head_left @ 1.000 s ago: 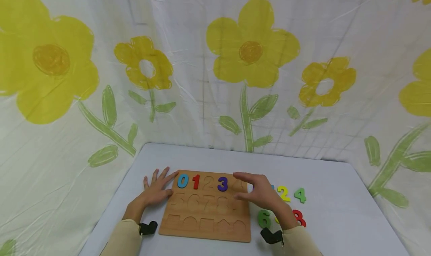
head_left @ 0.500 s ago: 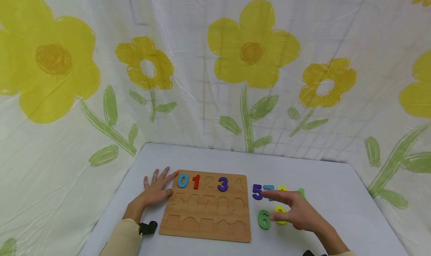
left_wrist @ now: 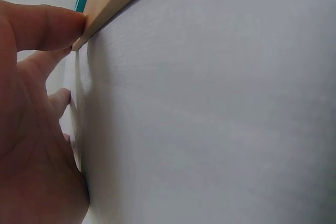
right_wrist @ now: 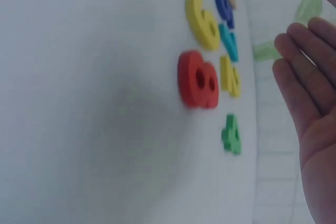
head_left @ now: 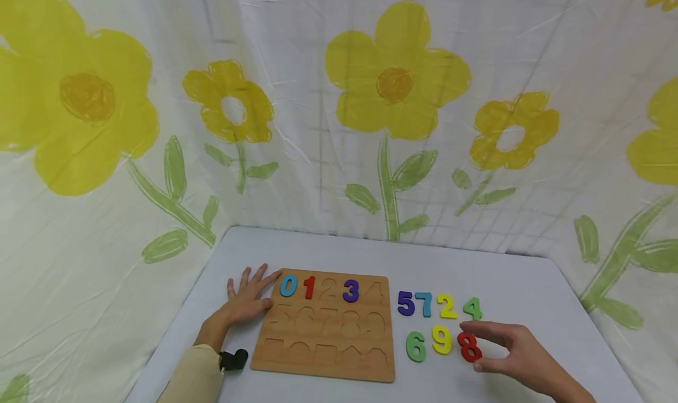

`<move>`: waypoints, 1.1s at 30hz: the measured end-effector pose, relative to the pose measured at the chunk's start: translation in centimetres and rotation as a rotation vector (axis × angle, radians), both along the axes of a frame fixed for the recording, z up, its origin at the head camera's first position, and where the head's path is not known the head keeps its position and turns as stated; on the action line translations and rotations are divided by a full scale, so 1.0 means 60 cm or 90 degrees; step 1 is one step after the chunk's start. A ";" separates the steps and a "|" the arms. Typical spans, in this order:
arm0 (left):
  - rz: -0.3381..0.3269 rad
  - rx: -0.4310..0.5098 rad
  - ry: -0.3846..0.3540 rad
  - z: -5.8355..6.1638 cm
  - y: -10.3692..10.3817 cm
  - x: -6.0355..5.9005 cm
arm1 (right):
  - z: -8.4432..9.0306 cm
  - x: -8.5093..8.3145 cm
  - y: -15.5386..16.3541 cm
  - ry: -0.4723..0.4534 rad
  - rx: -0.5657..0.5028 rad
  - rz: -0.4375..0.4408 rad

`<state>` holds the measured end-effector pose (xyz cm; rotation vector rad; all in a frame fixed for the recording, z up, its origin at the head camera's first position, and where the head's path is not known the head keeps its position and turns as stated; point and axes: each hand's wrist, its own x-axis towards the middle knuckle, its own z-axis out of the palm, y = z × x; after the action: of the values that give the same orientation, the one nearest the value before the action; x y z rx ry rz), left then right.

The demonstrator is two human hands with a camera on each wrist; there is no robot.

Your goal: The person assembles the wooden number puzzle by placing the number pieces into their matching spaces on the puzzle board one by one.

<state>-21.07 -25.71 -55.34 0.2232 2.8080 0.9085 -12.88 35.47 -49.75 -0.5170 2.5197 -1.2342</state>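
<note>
My left hand rests on the table with fingers spread, thumb and index finger touching the left edge of the wooden number board. Light blue 0, red 1 and purple 3 sit in its top row; the other recesses hold no pieces. My right hand hovers at the red 8, thumb and fingers apart on either side. In the right wrist view a gap shows between the hand and the red 8, with nothing held.
Right of the board lie loose numbers: purple 5, blue 7, yellow 2, green 4, green 6 and yellow 9. A flowered curtain hangs behind the white table.
My right hand has moved from over the board's right edge, past the loose numbers, to the red 8 on the right. My left hand has stayed at the board's edge.
</note>
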 end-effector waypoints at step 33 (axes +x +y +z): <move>-0.001 0.034 0.024 -0.007 -0.004 0.004 | -0.089 -0.009 0.021 0.112 0.197 -0.077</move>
<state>-20.82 -25.92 -55.75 0.2522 2.8201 0.9910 -13.42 36.73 -55.09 -0.4186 2.8577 -0.8422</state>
